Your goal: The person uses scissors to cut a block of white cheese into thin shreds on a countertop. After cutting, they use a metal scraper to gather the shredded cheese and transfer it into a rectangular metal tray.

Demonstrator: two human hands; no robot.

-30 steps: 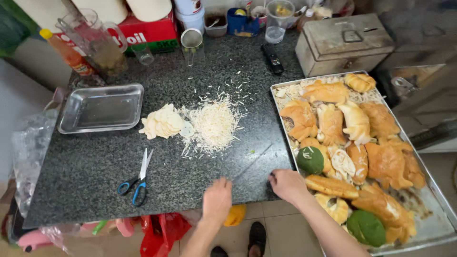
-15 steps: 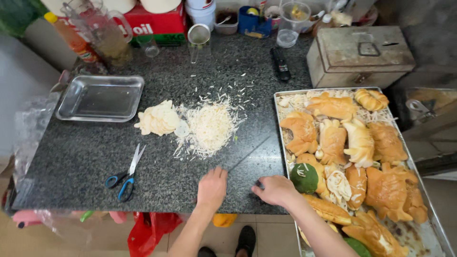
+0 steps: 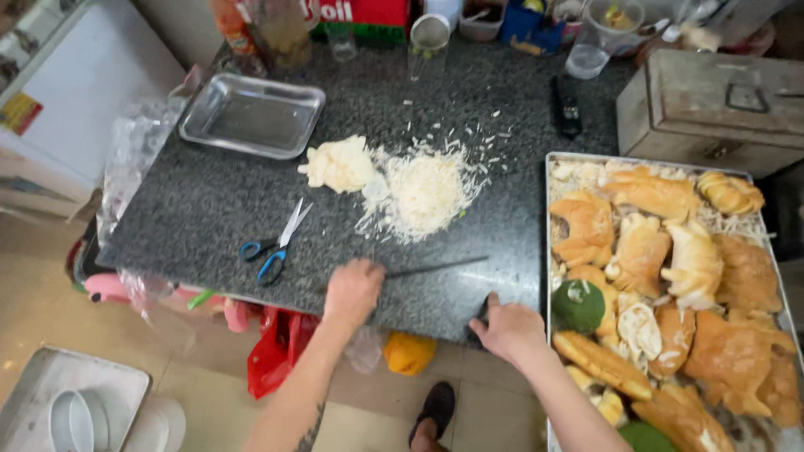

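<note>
The left hand [image 3: 353,290] sits low in the middle of the frame, at the near edge of the dark stone counter [image 3: 209,209]. It is closed around the handle of a knife [image 3: 435,268]. The thin blade lies flat on the stone and points right, toward the middle of the counter. It looks like the blade rests there so it stays steady and safe.

The right hand [image 3: 511,328] is lower right of the middle. Its fingers curl over the counter's near edge, just beside the tray [image 3: 548,251]. It grips only the edge and holds no thing, maybe to keep the body steady.

Above the knife is a pile of white shreds [image 3: 423,194], spread out in the middle of the counter. A pale lump [image 3: 339,165] touches its left side. The shreds lie close to the blade, well within reach.

Blue scissors [image 3: 272,247] lie shut to the left of the left hand, near but apart from it.

The big tray fills the right side of the frame. It is packed with golden buns [image 3: 645,251] and a green round one [image 3: 578,305] near the right hand.

An empty metal pan [image 3: 251,115] sits at the upper left. A metal box [image 3: 712,109] is at the upper right, and jars crowd the top edge.
</note>
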